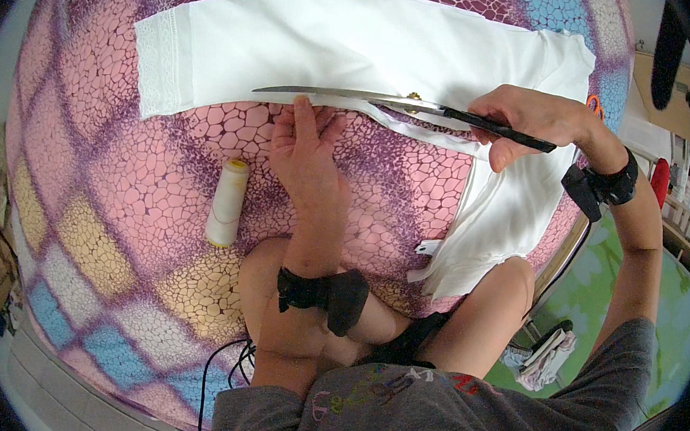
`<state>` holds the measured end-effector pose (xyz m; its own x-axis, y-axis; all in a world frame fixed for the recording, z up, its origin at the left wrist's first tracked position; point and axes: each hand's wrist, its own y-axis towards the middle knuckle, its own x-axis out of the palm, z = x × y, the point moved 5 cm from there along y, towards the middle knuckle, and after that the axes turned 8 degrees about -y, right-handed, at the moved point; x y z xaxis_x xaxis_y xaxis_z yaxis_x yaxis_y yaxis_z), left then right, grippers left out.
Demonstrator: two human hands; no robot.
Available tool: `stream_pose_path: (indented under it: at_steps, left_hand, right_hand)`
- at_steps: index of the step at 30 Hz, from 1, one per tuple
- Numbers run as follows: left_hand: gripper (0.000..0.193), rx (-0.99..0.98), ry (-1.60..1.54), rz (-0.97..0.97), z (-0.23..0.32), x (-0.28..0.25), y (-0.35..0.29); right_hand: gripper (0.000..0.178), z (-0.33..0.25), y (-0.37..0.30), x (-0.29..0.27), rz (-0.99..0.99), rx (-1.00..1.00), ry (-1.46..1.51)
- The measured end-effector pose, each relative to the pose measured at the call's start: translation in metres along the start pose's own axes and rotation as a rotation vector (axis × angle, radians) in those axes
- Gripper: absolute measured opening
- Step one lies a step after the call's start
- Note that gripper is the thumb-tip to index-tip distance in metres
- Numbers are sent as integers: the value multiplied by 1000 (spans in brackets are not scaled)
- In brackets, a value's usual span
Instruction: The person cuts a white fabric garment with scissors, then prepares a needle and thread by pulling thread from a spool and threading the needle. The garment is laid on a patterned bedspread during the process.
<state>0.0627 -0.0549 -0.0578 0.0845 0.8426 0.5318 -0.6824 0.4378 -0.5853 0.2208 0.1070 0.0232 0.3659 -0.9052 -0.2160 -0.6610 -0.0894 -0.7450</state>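
Observation:
White trousers (262, 45) with a lace hem lie spread before me, one leg stretching left and the other bending toward my knee. In my right hand (527, 119) are long-bladed scissors (388, 97) with black handles. Their blades run leftward along the inner edge of the far leg. Just below the blades, my left hand (305, 149) has a fingertip on that edge and seems to pinch it, with other fingers fanned beside it. Any thread there is too fine to make out. Left of this hand lies a cone of white thread (228, 203).
A patterned pink and purple bedspread (118, 187) lies under everything. My bare legs (487, 306) are folded close to the cloth. A black cable (201, 404) trails at the lower left. Clutter on shelves (681, 216) stands at the right, above a green floor (606, 298).

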Motion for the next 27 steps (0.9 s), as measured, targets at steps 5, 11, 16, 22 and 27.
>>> stream_pose_path:
  at_steps: [5,11,16,22,27]
  left_hand:
    - [17,-4,-11,-33,0,-1,1]
    - [18,5,-39,-49,0,1,-1]
    - [17,-1,-43,-24,0,1,1]
    - [16,6,-21,2,1,0,0]
    - [16,11,-14,-10,2,1,0]
  right_hand:
    - [71,2,-4,-1,22,16,22]
    - [70,-3,-7,-3,37,17,42]
    - [62,-1,-9,-4,54,38,26]
    - [58,-1,-10,-5,49,73,35]
    - [65,1,-4,1,-5,32,66]
